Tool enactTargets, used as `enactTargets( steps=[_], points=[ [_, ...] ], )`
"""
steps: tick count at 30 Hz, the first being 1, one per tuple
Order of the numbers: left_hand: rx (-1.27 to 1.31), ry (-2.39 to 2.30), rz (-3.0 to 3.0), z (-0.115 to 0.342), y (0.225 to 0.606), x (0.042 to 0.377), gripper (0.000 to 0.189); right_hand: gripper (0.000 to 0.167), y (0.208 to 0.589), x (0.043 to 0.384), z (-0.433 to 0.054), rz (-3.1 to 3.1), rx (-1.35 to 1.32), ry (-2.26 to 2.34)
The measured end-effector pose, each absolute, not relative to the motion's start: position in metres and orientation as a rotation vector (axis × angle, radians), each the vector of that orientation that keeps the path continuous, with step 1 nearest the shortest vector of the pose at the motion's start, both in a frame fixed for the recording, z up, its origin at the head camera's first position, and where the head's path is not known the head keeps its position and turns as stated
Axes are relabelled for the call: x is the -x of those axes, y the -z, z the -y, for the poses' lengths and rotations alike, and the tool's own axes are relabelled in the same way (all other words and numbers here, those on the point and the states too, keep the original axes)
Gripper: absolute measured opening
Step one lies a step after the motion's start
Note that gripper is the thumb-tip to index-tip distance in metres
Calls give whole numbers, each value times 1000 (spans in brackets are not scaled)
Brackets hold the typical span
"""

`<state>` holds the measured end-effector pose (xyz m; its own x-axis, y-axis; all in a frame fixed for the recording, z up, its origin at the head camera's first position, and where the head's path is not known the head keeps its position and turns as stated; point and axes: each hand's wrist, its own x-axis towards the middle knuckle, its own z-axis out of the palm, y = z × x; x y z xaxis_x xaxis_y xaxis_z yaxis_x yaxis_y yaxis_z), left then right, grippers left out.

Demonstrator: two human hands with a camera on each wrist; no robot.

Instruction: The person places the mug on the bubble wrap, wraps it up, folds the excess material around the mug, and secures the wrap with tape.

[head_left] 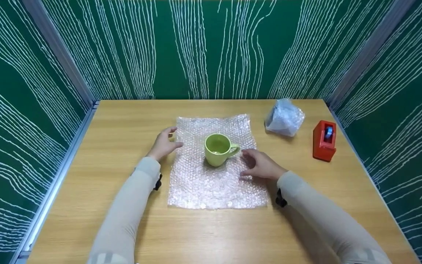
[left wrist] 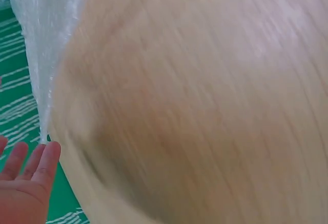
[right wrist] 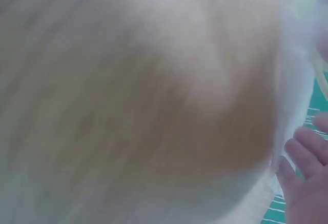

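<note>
A light green mug (head_left: 216, 152) stands upright near the middle of a sheet of bubble wrap (head_left: 211, 190), its handle pointing right. My left hand (head_left: 164, 143) is at the sheet's left edge, thumb and fingers spread apart, holding nothing. Close to the mug's handle, my right hand (head_left: 260, 165) hovers over the sheet's right side with loosely bent fingers and nothing in its grasp. The left wrist view shows the fingers of the left hand (left wrist: 28, 183) beside the wrap's edge. In the right wrist view the right hand (right wrist: 310, 178) appears blurred at the right border.
A bundle wrapped in bubble wrap (head_left: 285, 118) sits at the back right of the wooden table (head_left: 123, 121). Right of it stands a red tape dispenser (head_left: 324, 141) with a roll in it. Green walls with white lines enclose the table's back and sides.
</note>
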<state>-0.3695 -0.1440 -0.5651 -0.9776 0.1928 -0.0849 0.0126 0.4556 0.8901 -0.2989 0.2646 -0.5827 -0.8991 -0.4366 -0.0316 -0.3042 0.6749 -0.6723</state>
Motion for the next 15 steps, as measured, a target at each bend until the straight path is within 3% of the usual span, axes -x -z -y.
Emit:
enactTargets(
  steps=[5,15],
  points=[
    [-56,-1620,-2496,146,571,372,73,105,570,307,-249,-2698,589,1273],
    [83,-1720,-2407,136,577,385,75,101,555,314,-213,-2615,591,1462]
  ],
)
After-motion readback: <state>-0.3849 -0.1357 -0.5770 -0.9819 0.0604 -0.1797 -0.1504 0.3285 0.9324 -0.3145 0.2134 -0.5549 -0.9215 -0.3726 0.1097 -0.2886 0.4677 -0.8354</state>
